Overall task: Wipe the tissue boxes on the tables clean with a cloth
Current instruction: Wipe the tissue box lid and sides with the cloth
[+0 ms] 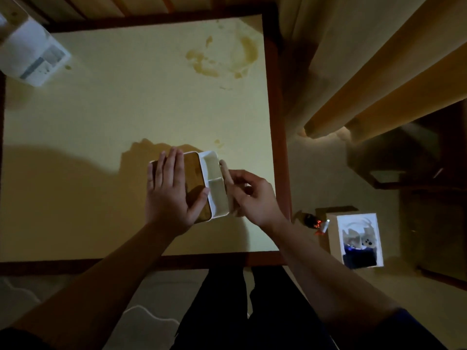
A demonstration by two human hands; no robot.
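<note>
Left hand (170,190): lay flat, fingers straight, on the tissue box (195,188) lid.
Right hand (249,195): pinched a cloth (230,195) against the box's side.
Table (101,122): stained.

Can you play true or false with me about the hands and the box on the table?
1. The left hand lies flat on the box's wooden lid. True.
2. The right hand is far from the box. False: it holds a cloth against the box's side.
3. The table has brown stains. True.
4. The box stands on the floor. False: it is on the table.
</note>
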